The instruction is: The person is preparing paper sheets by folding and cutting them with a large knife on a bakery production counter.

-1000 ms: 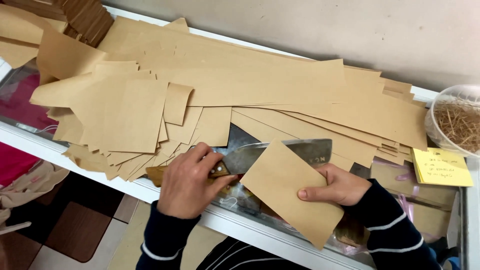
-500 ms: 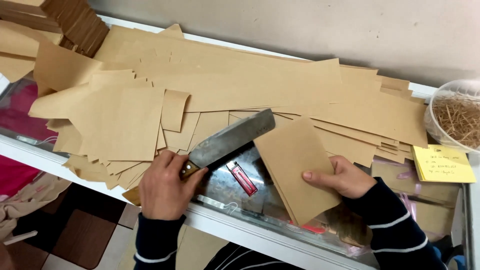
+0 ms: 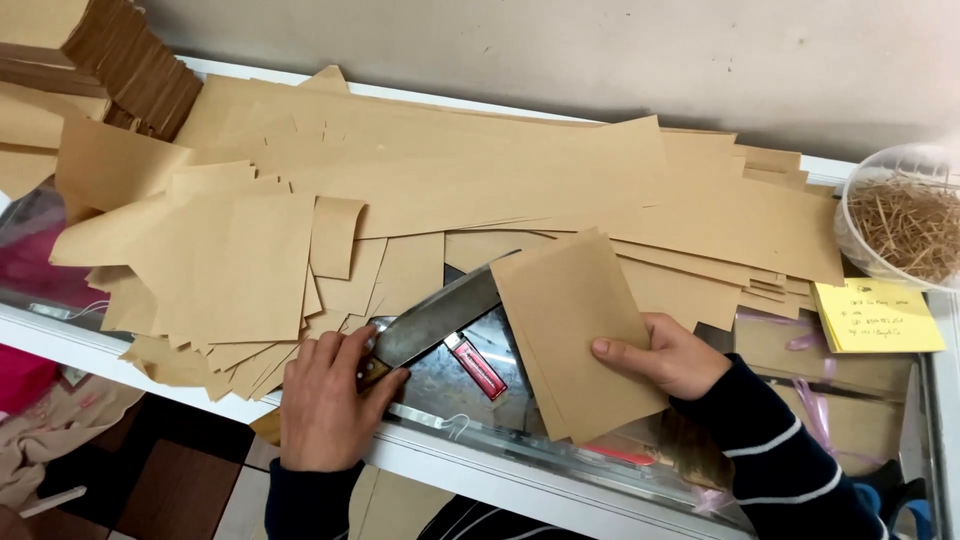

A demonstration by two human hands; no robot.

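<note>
Gripping cleaver [image 3: 435,322] left hand [image 3: 325,400], folded paper [image 3: 580,330] right hand [image 3: 672,355].

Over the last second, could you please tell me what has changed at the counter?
The left hand has swung the broad knife up from flat under the paper, so its blade now slides into the folded brown sheet. The right hand still pins that sheet, now shifted slightly. The paper pile, yellow notes and tub stayed put.

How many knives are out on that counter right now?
1: a broad-bladed knife, its handle gripped by the left hand, blade lying against the folded brown paper the right hand holds. Others could be hidden under the loose paper sheets.
</note>
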